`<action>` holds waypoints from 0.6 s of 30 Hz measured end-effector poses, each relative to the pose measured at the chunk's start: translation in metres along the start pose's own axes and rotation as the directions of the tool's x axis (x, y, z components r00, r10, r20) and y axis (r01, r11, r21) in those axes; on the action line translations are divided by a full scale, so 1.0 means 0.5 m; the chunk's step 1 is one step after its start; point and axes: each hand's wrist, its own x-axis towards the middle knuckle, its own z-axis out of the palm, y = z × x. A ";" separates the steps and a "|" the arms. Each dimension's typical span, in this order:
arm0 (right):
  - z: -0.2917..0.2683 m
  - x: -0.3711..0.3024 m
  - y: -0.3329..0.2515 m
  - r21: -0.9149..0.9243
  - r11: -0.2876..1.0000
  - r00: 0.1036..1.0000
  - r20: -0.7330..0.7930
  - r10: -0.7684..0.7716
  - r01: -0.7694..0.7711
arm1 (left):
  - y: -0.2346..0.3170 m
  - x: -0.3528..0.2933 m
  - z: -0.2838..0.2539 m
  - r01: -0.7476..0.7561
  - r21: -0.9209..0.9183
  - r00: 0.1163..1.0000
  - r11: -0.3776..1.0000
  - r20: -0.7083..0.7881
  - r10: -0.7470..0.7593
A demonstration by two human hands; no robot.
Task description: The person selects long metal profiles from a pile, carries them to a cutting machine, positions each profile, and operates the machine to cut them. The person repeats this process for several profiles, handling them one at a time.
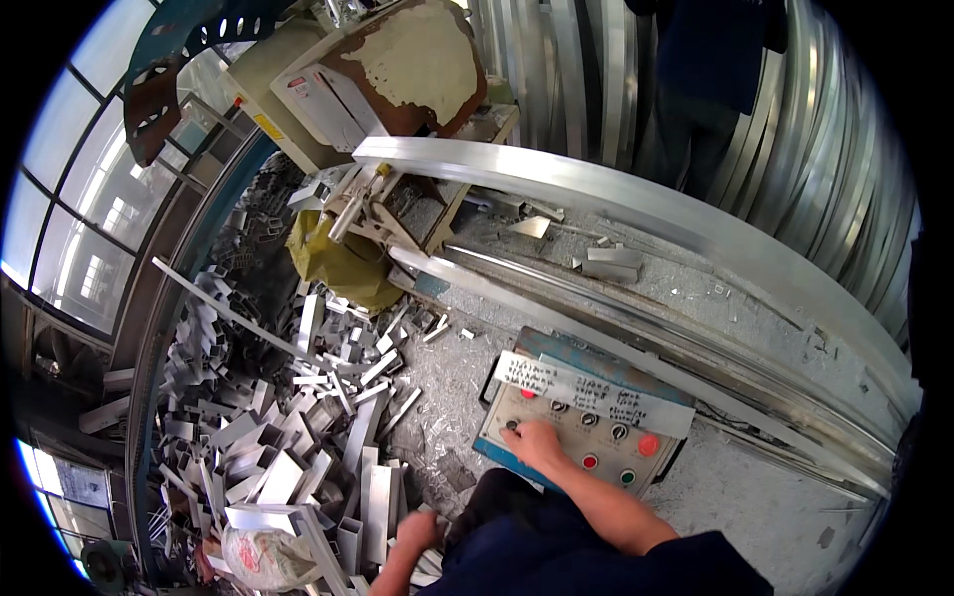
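The right hand [537, 444] rests on a grey control panel [581, 437], fingers loosely curled together, fingertips touching a knob at the panel's near-left corner. Red and green buttons sit to the right of the hand. The left hand [415, 533] hangs low at the near edge, fingers folded, holding nothing visible, just beside a heap of aluminium offcuts [288, 437]. Beyond the panel, a long aluminium profile [636, 204] lies across the saw bench.

We see daylight entering through the windows [70, 189] at left — overexposed there. Glare streaks the long metal bar [636, 204]. Strong fisheye bending, black corners; focus mostly sharp.
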 end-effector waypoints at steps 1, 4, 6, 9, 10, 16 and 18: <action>-0.005 -0.001 -0.004 0.005 0.999 0.999 -0.002 0.032 -0.032 | 0.023 0.058 -0.067 -0.013 -0.002 0.996 1.000 -0.088 0.013; -0.029 0.004 -0.013 0.022 0.995 0.995 -0.020 0.099 -0.099 | 0.151 0.212 -0.291 -0.355 0.093 0.846 0.930 -0.390 0.362; -0.031 0.006 -0.025 -0.034 0.992 0.992 -0.039 0.118 -0.120 | 0.232 0.294 -0.415 -0.499 0.141 0.717 0.855 -0.488 0.498; -0.016 0.000 -0.055 -0.099 0.974 0.977 -0.079 0.198 -0.205 | 0.341 0.402 -0.536 -0.715 0.186 0.445 0.674 -0.621 0.645; -0.012 0.001 -0.060 -0.154 0.963 0.973 -0.100 0.208 -0.222 | 0.372 0.420 -0.563 -0.747 0.193 0.411 0.636 -0.619 0.670; -0.088 0.005 -0.152 -0.291 0.887 0.930 -0.034 0.366 -0.360 | 0.471 0.467 -0.584 -0.906 0.085 0.303 0.414 -0.553 0.776; -0.106 -0.007 -0.152 -0.252 0.873 0.908 -0.071 0.414 -0.418 | 0.475 0.463 -0.566 -0.920 0.064 0.303 0.387 -0.509 0.806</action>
